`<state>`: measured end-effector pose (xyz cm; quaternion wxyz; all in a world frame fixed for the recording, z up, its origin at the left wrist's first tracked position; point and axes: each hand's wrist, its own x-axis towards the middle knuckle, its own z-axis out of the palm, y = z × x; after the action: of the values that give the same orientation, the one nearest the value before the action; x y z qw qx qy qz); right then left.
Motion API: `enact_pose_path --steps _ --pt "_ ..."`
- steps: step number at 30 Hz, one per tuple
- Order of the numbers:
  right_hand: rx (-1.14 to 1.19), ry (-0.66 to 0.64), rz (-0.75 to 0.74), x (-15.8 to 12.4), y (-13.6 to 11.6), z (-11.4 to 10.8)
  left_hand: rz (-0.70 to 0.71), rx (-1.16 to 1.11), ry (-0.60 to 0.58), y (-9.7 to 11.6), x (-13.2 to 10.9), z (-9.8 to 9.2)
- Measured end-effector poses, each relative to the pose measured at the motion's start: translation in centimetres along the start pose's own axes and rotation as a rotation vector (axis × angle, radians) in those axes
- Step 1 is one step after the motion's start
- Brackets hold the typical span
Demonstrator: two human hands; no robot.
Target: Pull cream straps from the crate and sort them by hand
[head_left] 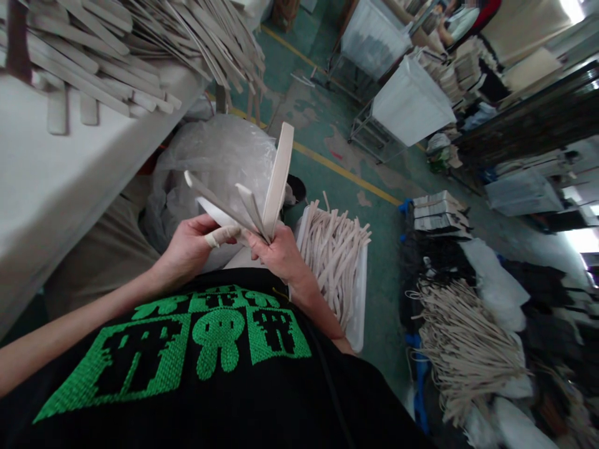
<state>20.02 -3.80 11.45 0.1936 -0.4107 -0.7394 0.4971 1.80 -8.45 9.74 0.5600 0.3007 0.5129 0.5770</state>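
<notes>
Several beige padded fabric straps (279, 168) fan upward from between my hands, in front of my chest. My right hand (281, 252) is closed around their lower ends, with the thumb on top. My left hand (199, 243) is closed too, pinching the straps from the left side; one of its fingers wears a pale finger cover (222, 236). Where the straps meet my fingers, their ends are partly hidden. A white piece (215, 212) shows just above the left hand.
At the upper left, a table (116, 143) carries a heap of similar straps (154, 43). A clear plastic bag (210, 149) bulges beyond my hands. To my right stands a white bin (359, 312) of narrow strips (332, 249). Farther right lie bundled strips (468, 343); a person (461, 25) sits far back.
</notes>
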Motion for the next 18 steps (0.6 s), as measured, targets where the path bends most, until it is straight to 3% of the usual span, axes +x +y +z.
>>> enact_pose_path --steps 6,12,18 --pt "0.037 -0.077 0.093 -0.6 1.0 -0.2 0.022 -0.039 0.124 1.0 0.6 -1.1" --pt "0.047 -0.022 0.107 0.2 1.5 0.7 -0.067 0.005 0.022 -0.4 0.5 -0.3" --pt "0.284 0.065 0.081 1.8 3.5 0.0 -0.238 -0.221 0.023 -0.1 1.5 -1.2"
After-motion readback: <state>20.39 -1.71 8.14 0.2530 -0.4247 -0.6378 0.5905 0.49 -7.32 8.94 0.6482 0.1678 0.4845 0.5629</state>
